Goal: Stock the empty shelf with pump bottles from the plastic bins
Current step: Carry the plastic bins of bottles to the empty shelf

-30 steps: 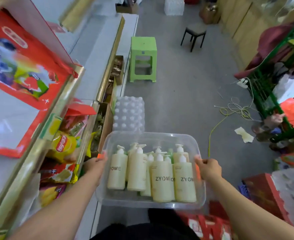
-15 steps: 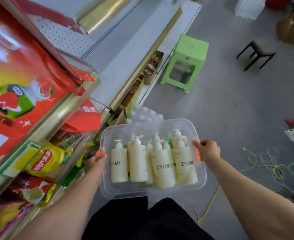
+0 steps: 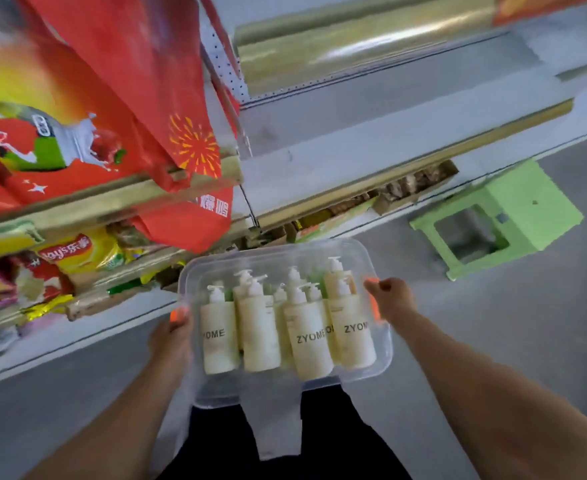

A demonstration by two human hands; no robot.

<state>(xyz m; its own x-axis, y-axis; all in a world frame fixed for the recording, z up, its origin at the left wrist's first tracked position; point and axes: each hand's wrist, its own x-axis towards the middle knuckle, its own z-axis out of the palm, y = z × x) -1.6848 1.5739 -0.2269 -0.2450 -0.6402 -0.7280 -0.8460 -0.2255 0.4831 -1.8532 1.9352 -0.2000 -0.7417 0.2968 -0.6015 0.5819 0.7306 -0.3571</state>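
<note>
- Clear plastic bin (image 3: 278, 252) is carried level in front of the body, over the grey floor and just short of the shelving.
- Left hand (image 3: 170, 337) grips the bin's left rim, thumb hooked over the edge; right hand (image 3: 394, 299) is curled round the right rim. Neither grip has altered over the last second.
- Cream pump bottles (image 3: 305, 337) stand upright and packed together inside the bin, as they did before; none has been taken out.
- What has changed is the facing: a second ago the view ran down the aisle, with the shelving along the left. Now the person has turned to it, and the bare grey shelf (image 3: 371, 143) fills the upper right of the view.
- Green stool (image 3: 513, 209), far down the aisle a second ago, now sits close on the right, so the person has likely walked forward too.
- Red bags (image 3: 129, 98) and snack packs (image 3: 77, 254) fill the bay to the left, which is not the target.
- Judged from this, carrying is nearly over and stocking has not begun. The bin probably needs setting down, perhaps on the shelf or stool, to free a hand.
</note>
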